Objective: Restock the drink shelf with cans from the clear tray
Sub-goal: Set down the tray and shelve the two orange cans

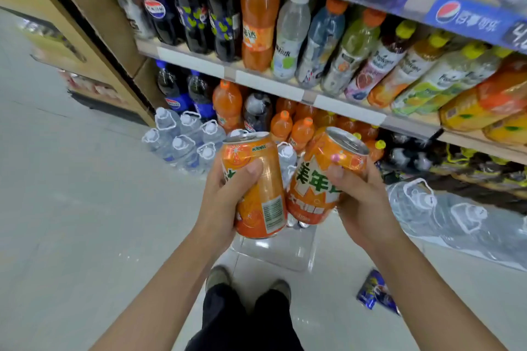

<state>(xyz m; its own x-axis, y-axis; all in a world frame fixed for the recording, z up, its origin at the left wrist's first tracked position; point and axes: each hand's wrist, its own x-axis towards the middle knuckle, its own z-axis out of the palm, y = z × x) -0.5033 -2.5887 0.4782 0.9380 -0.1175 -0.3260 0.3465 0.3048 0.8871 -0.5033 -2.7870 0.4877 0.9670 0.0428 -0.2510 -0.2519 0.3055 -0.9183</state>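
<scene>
Carrying stage, by my read: drink shelf [265, 81] spans 12 to 3 o'clock, and the clear tray [285, 253] sits on the floor [85, 179] at 6, below both hands. Left can [256, 188] is approx upright, with the left hand [222, 202] wrapped round it, thumb across the front. Right can [319, 179] tilts toward 1, clasped by the right hand [362, 202]. The cans are just beside each other. Next move needs a free slot, and I can't spot one yet.

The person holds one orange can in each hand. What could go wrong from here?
The left hand grips the left can and the right hand the right can, tilted and close together: they may knock and slip.
The clear tray lies just ahead of the shoes: a step may kick it.
The blue packet beside the shoes may be stepped on.
</scene>
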